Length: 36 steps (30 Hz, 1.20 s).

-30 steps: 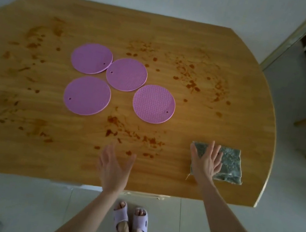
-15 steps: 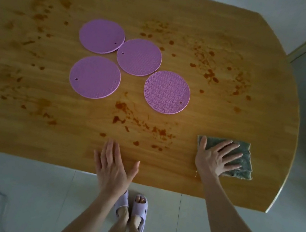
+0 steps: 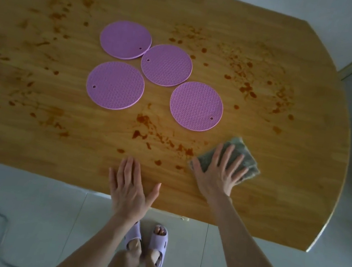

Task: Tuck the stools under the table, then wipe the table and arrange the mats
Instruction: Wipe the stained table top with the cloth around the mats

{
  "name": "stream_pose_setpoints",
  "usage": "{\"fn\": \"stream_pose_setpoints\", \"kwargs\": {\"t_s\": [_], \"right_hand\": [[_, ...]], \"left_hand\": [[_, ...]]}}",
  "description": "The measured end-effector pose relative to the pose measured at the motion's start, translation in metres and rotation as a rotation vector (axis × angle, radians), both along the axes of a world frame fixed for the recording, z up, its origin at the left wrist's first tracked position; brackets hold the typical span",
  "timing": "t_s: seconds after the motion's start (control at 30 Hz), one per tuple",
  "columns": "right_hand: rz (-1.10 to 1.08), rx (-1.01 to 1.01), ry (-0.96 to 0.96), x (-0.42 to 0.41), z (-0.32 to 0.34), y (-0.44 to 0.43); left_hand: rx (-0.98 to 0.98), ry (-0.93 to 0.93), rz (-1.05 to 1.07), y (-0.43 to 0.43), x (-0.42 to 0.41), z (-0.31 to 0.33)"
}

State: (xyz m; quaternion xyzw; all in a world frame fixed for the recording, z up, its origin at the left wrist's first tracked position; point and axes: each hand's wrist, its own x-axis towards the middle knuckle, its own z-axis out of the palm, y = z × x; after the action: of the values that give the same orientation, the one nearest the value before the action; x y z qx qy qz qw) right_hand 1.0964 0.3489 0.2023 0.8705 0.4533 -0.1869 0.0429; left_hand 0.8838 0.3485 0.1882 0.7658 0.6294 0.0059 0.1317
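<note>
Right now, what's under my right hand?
A grey-green cloth lies on the table under your flat right hand. Whatever lies beneath the cloth is covered.

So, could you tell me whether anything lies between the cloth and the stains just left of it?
Nothing visible does: the cloth under the right hand almost touches the nearest stains. The mats lie farther back, off that path.
</note>
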Motion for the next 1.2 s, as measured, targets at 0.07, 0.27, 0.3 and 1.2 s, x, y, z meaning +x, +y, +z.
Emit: {"fn": "stream_pose_setpoints", "kwargs": {"t_s": [0.07,0.27,0.3,1.2], "right_hand": [[0.125,0.025,-0.003,-0.024,-0.003,-0.003],[0.018,0.010,0.001,0.000,0.002,-0.007],[-0.069,0.007,0.024,0.003,0.003,0.001],[-0.229,0.040,0.008,-0.123,0.006,0.053]], "left_hand": [[0.003,-0.023,0.003,-0.001,-0.001,0.000],[0.072,-0.112,0.005,0.007,-0.022,0.006],[0.076,-0.104,0.013,0.011,-0.027,0.007],[-0.013,0.026,-0.332,0.084,-0.129,0.005]]}}
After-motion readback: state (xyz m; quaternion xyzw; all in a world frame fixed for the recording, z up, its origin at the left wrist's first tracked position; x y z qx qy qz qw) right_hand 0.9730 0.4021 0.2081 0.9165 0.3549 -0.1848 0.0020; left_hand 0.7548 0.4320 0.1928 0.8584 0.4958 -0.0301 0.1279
